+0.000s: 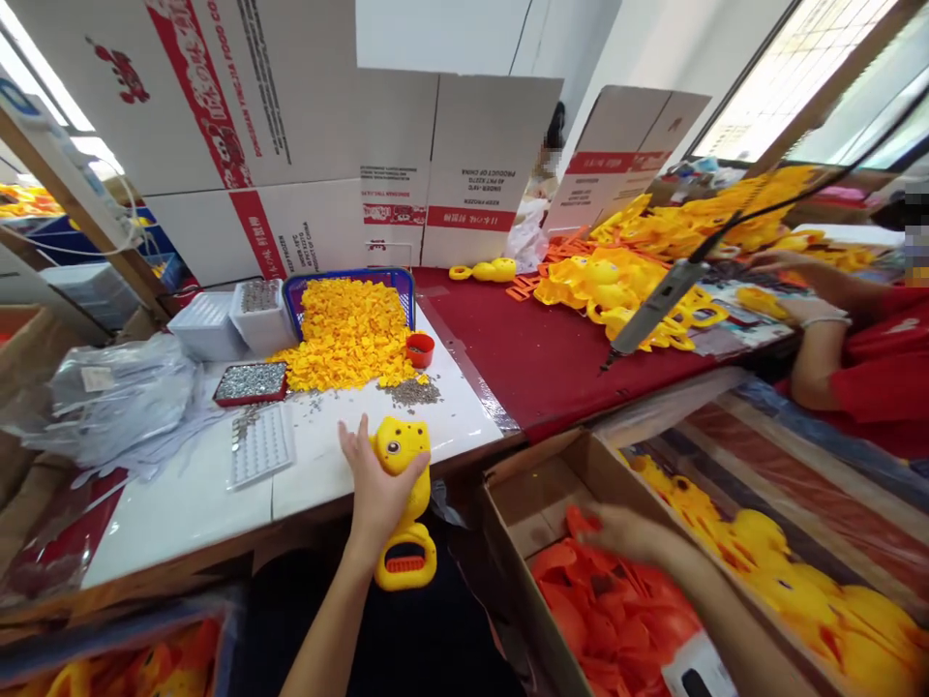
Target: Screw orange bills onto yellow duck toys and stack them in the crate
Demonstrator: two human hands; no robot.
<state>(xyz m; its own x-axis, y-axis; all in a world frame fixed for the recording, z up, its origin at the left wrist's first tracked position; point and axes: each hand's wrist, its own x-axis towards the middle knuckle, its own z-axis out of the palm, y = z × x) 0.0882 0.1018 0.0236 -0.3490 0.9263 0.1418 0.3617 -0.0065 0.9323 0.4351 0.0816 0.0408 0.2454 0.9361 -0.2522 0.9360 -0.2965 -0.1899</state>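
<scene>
My left hand (381, 489) is wrapped round a yellow duck-like plastic toy (404, 571), held over my lap at the table's front edge. The toy has a printed eye, small dark holes in its upper part and a loop handle at the bottom with an orange piece inside. My right hand (628, 532) reaches into a cardboard box (537, 479) of orange plastic parts (616, 615). Its fingers are blurred at one orange part, and the grip is unclear.
A blue basket (413, 290) of small yellow pieces, a red cup (420, 350), a tray of metal bits (251, 384) and a white grid tray (261, 445) lie ahead. An electric screwdriver (657, 305) hangs right, near a co-worker's arms (820, 334).
</scene>
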